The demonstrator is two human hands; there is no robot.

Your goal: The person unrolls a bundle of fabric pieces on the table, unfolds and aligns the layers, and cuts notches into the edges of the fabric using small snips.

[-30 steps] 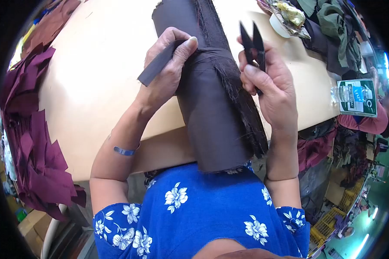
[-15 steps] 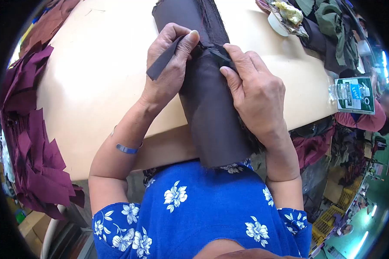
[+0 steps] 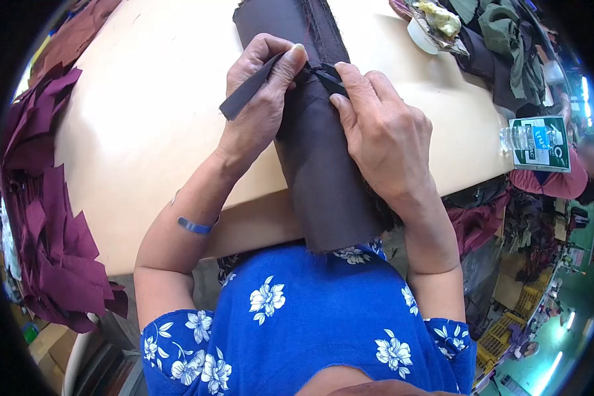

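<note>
A dark brown fabric roll lies lengthwise over the table's front edge, with a fabric strip around its upper part. My left hand pinches the dark strip at the roll's left side, its loose end hanging over the fingers. On the right, my right hand is closed on small black snips, their blades at the strip on top of the roll. The exact point where the blades meet the cloth is too small to tell.
Maroon cloth pieces line the table's left edge. At the back right are a white bowl and green cloth. A plastic bottle lies at the right edge, near a person in pink.
My right hand has moved left from beside the roll, bringing the snips down onto the strip. My left hand has stayed nearly in place, still pinching the strip.
</note>
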